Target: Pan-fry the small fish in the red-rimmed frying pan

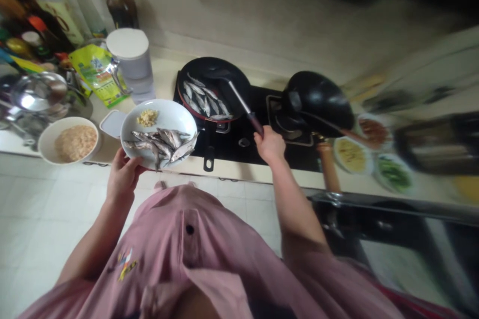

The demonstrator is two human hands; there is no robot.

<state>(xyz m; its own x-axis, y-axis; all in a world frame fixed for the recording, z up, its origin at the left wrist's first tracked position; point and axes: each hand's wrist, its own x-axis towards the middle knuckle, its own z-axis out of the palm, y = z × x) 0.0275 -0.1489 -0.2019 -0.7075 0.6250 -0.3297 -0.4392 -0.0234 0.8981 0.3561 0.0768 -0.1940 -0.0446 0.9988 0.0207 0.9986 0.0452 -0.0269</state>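
My left hand grips the near left rim of a white plate, held at the counter's front edge. Several small silvery fish lie on that plate, with a little heap of chopped garlic or ginger behind them. Closed round the dark handle of a spatula is my right hand. The spatula's dark blade reaches into a black frying pan on the left burner. More small fish lie in the pan, left of the blade.
A black wok with a wooden handle stands on the right burner. Small dishes, one of chopped greens, sit right of it. A white bowl, a lidded canister, a green-yellow pouch and bottles crowd the left.
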